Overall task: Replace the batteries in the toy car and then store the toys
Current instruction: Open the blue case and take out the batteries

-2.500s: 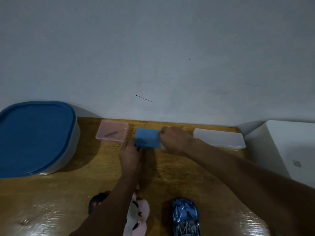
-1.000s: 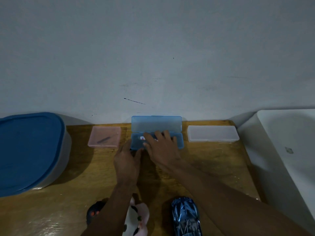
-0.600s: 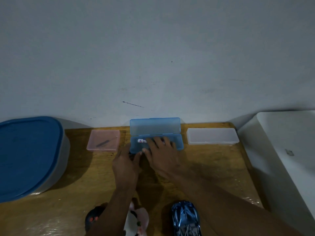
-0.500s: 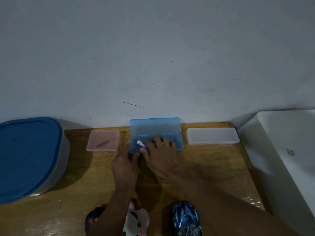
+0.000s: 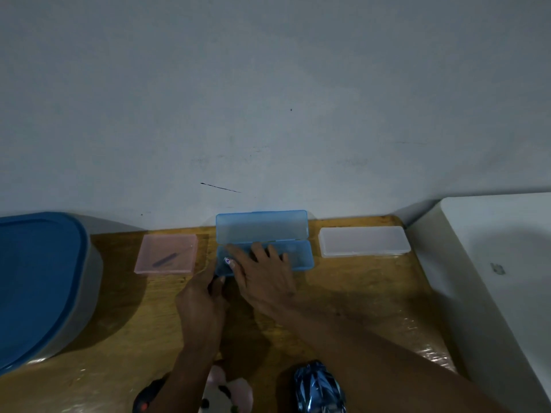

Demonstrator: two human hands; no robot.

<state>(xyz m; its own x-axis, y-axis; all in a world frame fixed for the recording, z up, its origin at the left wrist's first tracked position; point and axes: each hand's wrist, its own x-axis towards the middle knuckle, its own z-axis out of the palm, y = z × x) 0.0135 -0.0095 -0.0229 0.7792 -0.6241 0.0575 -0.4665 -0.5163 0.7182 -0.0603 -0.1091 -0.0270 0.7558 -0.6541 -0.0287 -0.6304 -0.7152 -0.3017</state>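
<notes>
A blue plastic case (image 5: 298,257) stands open against the wall, its lid (image 5: 262,226) upright. My right hand (image 5: 262,278) reaches into its tray, and a small battery (image 5: 227,260) shows between thumb and forefinger at the tray's left end. My left hand (image 5: 202,299) presses against the case's front left corner. A blue toy car (image 5: 319,389) sits at the near table edge. A pink and white toy (image 5: 226,391) and a dark toy with red spots (image 5: 146,400) lie beside it, partly under my left forearm.
A pink flat box (image 5: 167,254) with a dark stick inside lies left of the case, a clear white box (image 5: 363,241) lies right. A big tub with a blue lid (image 5: 35,278) fills the left. A white appliance (image 5: 492,278) borders the wooden table (image 5: 119,338) on the right.
The blue case was shut and now stands open. My right hand went into the tray and closed its thumb and forefinger around a battery at the left end.
</notes>
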